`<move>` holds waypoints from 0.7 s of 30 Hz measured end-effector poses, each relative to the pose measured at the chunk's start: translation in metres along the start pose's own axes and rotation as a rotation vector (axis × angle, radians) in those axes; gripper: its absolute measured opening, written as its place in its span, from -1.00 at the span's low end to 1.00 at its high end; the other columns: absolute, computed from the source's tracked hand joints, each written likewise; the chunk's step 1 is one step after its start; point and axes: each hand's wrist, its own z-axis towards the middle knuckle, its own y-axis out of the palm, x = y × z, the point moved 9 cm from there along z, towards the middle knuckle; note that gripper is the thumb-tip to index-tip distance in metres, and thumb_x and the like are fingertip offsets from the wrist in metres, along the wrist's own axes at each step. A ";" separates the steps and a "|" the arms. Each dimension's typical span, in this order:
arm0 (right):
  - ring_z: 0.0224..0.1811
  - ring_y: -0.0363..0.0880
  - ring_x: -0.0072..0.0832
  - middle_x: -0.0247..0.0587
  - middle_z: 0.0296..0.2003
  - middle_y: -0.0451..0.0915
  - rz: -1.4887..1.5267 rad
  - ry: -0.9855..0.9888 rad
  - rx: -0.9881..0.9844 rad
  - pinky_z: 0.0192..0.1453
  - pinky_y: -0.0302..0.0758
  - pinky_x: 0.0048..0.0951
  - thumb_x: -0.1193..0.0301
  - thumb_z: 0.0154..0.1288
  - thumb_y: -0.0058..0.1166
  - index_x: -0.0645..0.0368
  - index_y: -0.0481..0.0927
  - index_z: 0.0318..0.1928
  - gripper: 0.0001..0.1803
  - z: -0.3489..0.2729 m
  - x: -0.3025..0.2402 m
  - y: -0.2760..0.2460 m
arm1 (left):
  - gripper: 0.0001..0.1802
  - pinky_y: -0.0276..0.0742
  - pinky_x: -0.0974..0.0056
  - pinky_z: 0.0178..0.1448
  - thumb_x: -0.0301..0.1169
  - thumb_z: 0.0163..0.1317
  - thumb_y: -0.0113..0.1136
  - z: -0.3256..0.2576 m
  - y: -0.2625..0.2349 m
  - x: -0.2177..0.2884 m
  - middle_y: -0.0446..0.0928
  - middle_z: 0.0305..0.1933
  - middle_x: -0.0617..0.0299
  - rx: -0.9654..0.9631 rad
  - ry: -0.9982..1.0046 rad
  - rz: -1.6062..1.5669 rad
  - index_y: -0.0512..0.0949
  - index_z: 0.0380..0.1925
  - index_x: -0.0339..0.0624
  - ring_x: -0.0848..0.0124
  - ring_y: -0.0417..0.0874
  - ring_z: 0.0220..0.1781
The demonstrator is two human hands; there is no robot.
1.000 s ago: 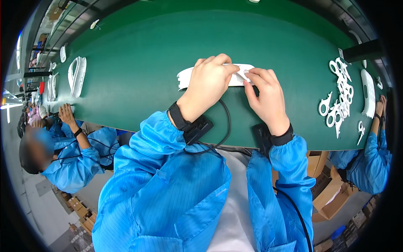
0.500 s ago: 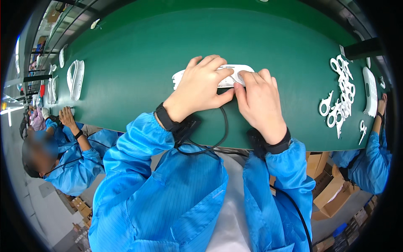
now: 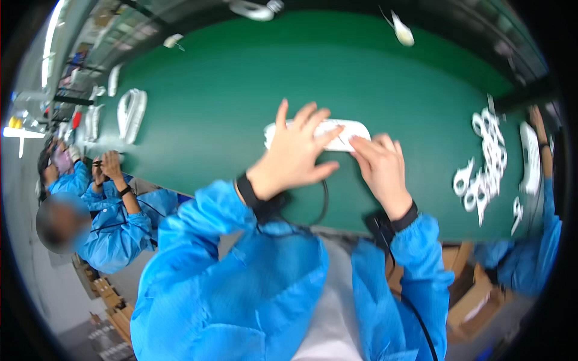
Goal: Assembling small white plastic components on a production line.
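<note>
A long white plastic shell [image 3: 359, 128] with rounded ends lies flat on the green table in front of me. My left hand [image 3: 293, 149] is over its left and middle part, fingers spread and thumb held away; whether the palm touches the shell is hidden. At the right end, my right hand [image 3: 380, 166] has its thumb and bent fingers closed on the shell's near edge. Both wrists wear black bands, and a dark cable [image 3: 326, 201] curves below my left hand.
Several white ringed plastic parts [image 3: 494, 157] lie heaped at the right, beside a long white shell [image 3: 530, 159]. White shells [image 3: 137, 117] are at the left. A small white piece with a wire [image 3: 402, 33] is at the far side. People in blue sit at both sides.
My left hand's fingers have spread and its thumb has moved away from the right hand. The view has shifted, so the table and its parts appear lower. My right hand stays at the shell's right end.
</note>
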 end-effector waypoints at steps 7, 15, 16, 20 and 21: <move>-0.28 0.54 -0.09 -0.08 -0.29 0.68 -0.119 0.109 0.242 -0.14 0.52 -0.17 0.45 0.22 0.15 0.21 0.68 -0.18 -0.82 0.093 0.094 -0.001 | -0.37 0.10 -0.06 0.36 -0.24 0.08 0.28 -0.069 -0.017 -0.107 0.36 0.21 0.01 0.338 -0.500 -0.108 0.42 0.20 -0.07 0.06 0.33 0.29; 0.07 0.50 -0.06 0.01 0.01 0.60 -0.044 0.124 0.311 0.19 0.42 -0.20 0.57 0.27 -0.03 0.20 0.58 0.09 -0.63 0.126 0.142 0.007 | -0.71 0.18 0.08 0.16 -0.28 0.09 0.26 -0.045 0.006 -0.156 0.45 -0.07 0.19 0.361 -0.649 -0.188 0.57 -0.17 -0.06 0.21 0.38 0.08; 0.13 0.52 -0.10 -0.02 0.07 0.58 0.091 0.145 0.303 0.21 0.42 -0.24 0.59 0.27 -0.05 0.21 0.60 0.04 -0.66 0.121 0.144 0.004 | -0.72 0.25 0.08 0.16 -0.28 0.10 0.26 -0.026 0.011 -0.166 0.47 -0.06 0.16 0.376 -0.593 -0.246 0.57 -0.18 -0.08 0.18 0.40 0.09; -0.15 0.66 -0.12 0.04 -0.22 0.67 0.208 0.223 0.253 0.01 0.55 -0.29 0.62 0.24 -0.06 0.26 0.65 -0.16 -0.76 0.082 0.119 -0.024 | -0.58 0.48 0.00 0.12 -0.31 0.02 0.23 0.085 -0.014 -0.193 0.51 -0.02 -0.13 0.438 -0.410 -0.120 0.55 -0.11 -0.28 -0.07 0.53 0.02; -0.16 0.64 -0.08 0.04 -0.22 0.66 0.173 0.217 0.208 0.00 0.55 -0.24 0.62 0.18 -0.05 0.25 0.66 -0.18 -0.75 0.069 0.097 -0.034 | -0.53 0.52 -0.03 0.05 -0.24 0.01 0.27 0.106 -0.021 -0.197 0.51 0.00 -0.14 0.376 -0.479 0.027 0.54 -0.08 -0.26 -0.08 0.55 -0.01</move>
